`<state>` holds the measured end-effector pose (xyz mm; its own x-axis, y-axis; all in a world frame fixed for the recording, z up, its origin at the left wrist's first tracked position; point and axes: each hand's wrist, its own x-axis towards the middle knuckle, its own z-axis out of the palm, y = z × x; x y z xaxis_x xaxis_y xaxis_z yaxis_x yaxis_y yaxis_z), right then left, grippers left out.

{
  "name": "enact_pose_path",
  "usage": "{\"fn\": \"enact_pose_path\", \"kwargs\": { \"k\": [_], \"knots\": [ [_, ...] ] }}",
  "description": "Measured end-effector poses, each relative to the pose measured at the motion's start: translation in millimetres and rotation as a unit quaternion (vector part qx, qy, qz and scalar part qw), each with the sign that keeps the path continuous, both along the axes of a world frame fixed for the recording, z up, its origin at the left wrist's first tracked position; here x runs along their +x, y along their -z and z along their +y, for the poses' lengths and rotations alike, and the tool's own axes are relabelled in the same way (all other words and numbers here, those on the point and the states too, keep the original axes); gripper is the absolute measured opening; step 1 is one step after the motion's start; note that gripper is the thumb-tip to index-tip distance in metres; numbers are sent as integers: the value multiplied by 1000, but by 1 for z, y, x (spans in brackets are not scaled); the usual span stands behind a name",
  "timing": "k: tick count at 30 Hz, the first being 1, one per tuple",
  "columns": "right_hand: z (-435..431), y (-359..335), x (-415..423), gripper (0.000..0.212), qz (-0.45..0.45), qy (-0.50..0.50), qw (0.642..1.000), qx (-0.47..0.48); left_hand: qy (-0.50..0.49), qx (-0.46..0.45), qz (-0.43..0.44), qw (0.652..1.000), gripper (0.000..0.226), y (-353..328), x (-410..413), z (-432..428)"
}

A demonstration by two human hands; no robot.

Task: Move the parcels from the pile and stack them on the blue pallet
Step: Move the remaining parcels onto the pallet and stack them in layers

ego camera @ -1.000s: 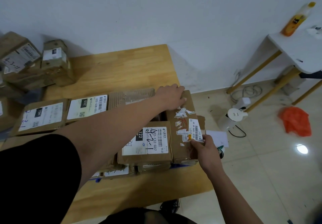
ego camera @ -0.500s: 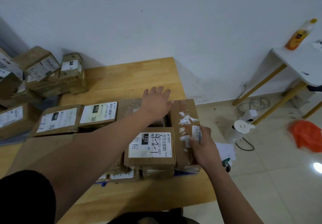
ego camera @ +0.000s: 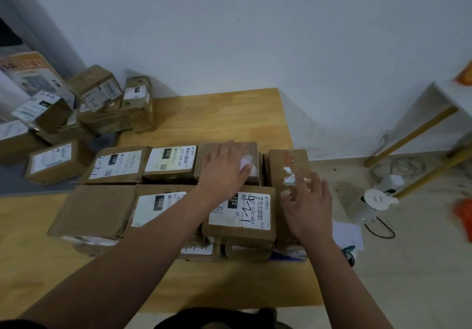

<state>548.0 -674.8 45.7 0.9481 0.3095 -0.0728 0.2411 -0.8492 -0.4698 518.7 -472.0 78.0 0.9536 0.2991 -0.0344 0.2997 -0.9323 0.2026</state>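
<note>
Now left hand (ego camera: 224, 172) and right hand (ego camera: 309, 206), fingers wide, hold nothing above brown cardboard parcels (ego camera: 286, 157) packed tight at the blue pallet's (ego camera: 288, 256) right edge, maybe against tipping.

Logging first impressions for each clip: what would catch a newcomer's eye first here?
Two open hands stand out: the left hand lies over a ribbed parcel, the right hand, blurred, over a taped parcel, at the right end of a tight block of labelled parcels on the wooden table. A loose pile of parcels sits far left by the wall.
</note>
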Motion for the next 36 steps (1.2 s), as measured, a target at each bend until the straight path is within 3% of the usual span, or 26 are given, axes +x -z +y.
{"fn": "enact_pose_path", "kwargs": {
  "k": [5, 11, 16, 20, 25, 36],
  "knots": [
    [26, -18, 1, 64, -1, -40, 999, 19, -47, -21, -36, 998, 56, -12, -35, 5],
    [75, -56, -9, 58, 0, -101, 994, 30, -184, -131, -122, 967, 56, -33, -80, 33],
    [129, -80, -31, 61, 13, -169, 985, 34, -208, -165, -152, 952, 55, -49, -111, 73],
    [181, -87, -55, 58, -1, -239, 971, 27, -219, -187, -207, 935, 49, -57, -141, 121],
    [259, -92, -91, 60, 71, -234, 970, -5, -232, -203, -244, 919, 47, -63, -187, 203],
    [445, -97, -165, 52, 90, -259, 961, 34, -270, -225, -207, 913, 50, -45, -281, 389]
  ]
}}
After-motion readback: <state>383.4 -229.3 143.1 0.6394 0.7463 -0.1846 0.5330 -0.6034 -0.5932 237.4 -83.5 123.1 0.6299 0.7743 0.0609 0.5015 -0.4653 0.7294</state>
